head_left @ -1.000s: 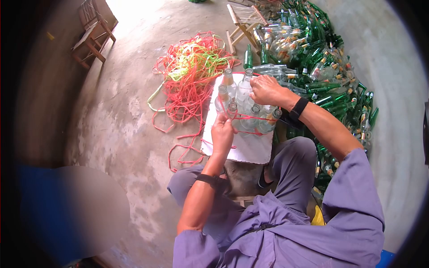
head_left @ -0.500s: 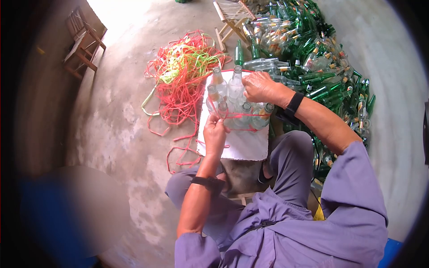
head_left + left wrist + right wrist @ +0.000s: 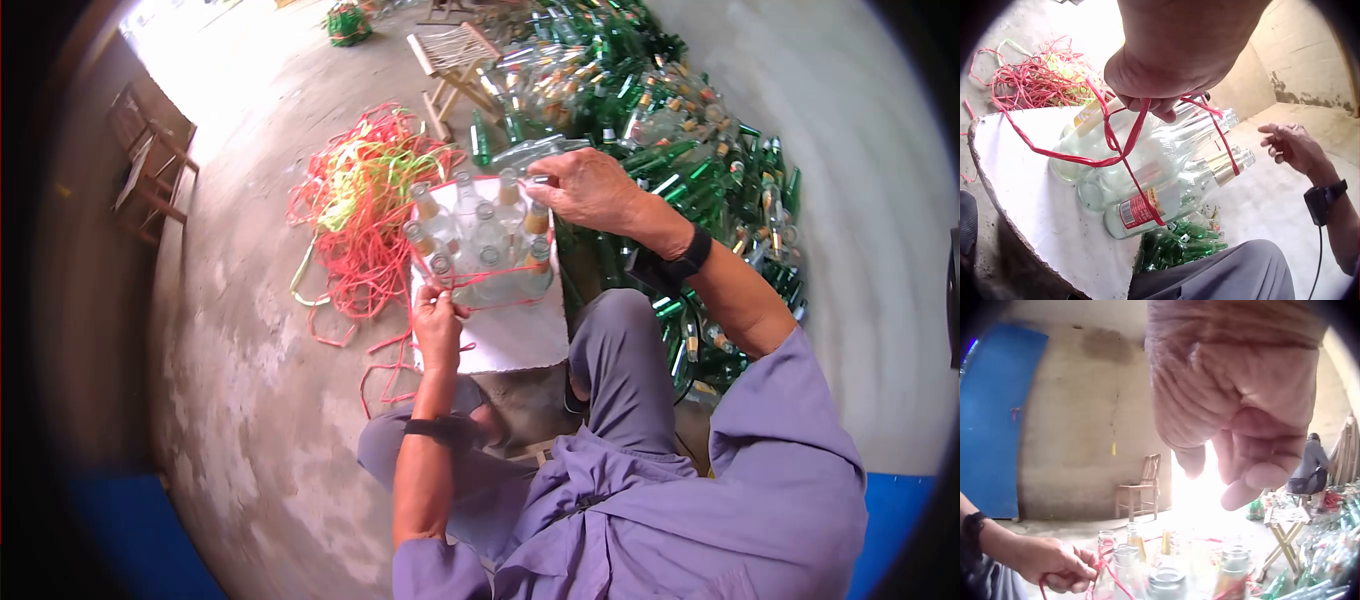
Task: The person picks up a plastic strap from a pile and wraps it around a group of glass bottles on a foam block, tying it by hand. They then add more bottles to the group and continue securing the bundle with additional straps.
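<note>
Several clear glass bottles [image 3: 488, 248] stand bunched on a white board [image 3: 515, 345]. Red plastic twine [image 3: 1063, 159] runs around them and crosses itself near their left front corner. There my left hand [image 3: 437, 325] pinches the twine, as the left wrist view also shows. My right hand [image 3: 592, 190] is raised by the bottle necks at the far right. Its fingers are loosely bent, and the right wrist view shows nothing between them. One bottle nearest the left wrist camera carries a red label [image 3: 1136, 210].
A tangled heap of red and yellow-green twine [image 3: 365, 210] lies left of the board. Piled green and clear bottles [image 3: 690, 170] fill the right side along the wall. Behind stand a folding stool [image 3: 455, 55] and a wooden chair [image 3: 150, 170]. Another person [image 3: 1311, 464] sits farther back.
My right hand has come off the twine by the bottles and lifted to the right, its fingers loosened. My left hand still pinches the twine. The head view has turned, shifting the scene leftward.
</note>
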{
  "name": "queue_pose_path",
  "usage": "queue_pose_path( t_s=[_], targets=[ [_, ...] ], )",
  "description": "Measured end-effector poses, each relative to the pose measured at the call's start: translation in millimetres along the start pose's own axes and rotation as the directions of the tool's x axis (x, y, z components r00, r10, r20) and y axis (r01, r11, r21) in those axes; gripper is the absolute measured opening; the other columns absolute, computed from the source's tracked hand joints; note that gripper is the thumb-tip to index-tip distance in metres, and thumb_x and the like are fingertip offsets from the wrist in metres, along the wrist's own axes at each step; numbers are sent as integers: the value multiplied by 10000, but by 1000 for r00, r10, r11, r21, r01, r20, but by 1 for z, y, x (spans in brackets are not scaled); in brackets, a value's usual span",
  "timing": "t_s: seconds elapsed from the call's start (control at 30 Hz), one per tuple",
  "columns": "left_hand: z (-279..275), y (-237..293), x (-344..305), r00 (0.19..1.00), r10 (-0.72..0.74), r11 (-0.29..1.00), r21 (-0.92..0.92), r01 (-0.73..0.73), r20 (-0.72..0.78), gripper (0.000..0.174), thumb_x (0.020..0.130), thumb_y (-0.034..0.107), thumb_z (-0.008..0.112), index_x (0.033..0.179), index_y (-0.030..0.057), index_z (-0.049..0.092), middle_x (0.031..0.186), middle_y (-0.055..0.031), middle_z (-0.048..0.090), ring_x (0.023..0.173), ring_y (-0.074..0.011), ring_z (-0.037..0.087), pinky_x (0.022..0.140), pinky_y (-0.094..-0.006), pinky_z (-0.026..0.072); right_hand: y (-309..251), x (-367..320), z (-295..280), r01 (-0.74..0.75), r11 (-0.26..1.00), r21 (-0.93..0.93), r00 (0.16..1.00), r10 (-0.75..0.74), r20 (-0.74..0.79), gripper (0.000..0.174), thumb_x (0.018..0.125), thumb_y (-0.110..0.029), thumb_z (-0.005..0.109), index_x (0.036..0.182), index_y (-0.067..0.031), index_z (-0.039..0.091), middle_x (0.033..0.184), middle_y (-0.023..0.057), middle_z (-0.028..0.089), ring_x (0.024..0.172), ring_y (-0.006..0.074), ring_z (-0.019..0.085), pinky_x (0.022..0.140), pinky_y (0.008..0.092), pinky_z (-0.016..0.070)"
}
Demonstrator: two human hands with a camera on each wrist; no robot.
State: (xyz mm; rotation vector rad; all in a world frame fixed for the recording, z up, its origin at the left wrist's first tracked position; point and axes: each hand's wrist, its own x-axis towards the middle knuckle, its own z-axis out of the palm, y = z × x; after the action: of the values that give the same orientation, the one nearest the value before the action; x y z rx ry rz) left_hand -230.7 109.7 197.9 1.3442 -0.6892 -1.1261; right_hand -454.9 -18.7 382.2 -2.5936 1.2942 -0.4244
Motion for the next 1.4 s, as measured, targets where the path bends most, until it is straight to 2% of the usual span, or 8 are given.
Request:
queue_pose_path(
  t_s=[0.17,0.3,0.43,0.57,1.0,1.07,1.17,1.4],
  targets=[
    [-1,1,1,999,-42,999,-3,42,10,64,965,84,498,901,79,498,601,-81,604,387,-40,341,374,-232,239,87,-77,-6,-195,978,-74,981,195,1,332,865,-306,632,988,-3,688,799,170,692,741,320,677,687,393,523],
    [1,-6,4,999,36,999,15,-36,2,99,971,83,495,874,90,478,611,-107,619,376,-40,334,360,-231,224,169,-174,45,-485,872,-65,855,488,172,335,807,-332,608,668,-34,670,655,163,651,646,334,654,624,407,520],
    [-1,-1,2,1000,-11,1000,1,11,29,96,966,78,479,872,94,465,594,-96,607,377,-41,341,348,-231,213,197,-284,110,-850,490,192,515,700,495,329,843,-306,639,693,-14,669,570,76,651,491,136,623,491,309,503],
    [-2,-2,2,998,-27,1000,4,27,48,124,971,103,490,852,113,460,624,-78,590,367,-26,297,336,-208,188,182,-359,167,-900,437,7,354,720,597,325,832,-298,653,712,2,688,588,77,661,499,156,633,509,312,520],
    [18,13,-10,1000,-22,999,39,22,-8,109,959,91,530,880,99,454,629,-72,576,374,-27,293,340,-199,177,150,-405,245,-883,444,151,416,591,691,244,809,-242,589,756,-18,671,672,121,667,620,271,663,642,410,515],
    [17,10,-9,999,-23,998,55,24,-27,110,959,93,532,880,96,455,629,-69,572,367,-25,284,337,-198,176,153,-409,251,-859,494,135,488,710,508,223,803,-236,613,749,-29,675,639,112,663,632,270,672,642,410,515],
    [17,9,-9,1000,16,995,103,-15,-7,102,966,94,521,889,98,454,631,-67,572,362,-22,279,332,-201,169,159,-411,250,-952,239,189,305,765,567,217,804,-238,638,741,-34,678,624,114,664,651,271,683,641,404,520],
    [18,10,-9,1000,-10,996,85,11,-5,98,980,100,496,891,103,455,636,-59,568,362,-21,280,329,-197,164,171,-410,251,-975,169,145,222,789,573,225,786,-228,616,666,-48,679,628,100,670,658,287,680,651,400,523]
  ],
)
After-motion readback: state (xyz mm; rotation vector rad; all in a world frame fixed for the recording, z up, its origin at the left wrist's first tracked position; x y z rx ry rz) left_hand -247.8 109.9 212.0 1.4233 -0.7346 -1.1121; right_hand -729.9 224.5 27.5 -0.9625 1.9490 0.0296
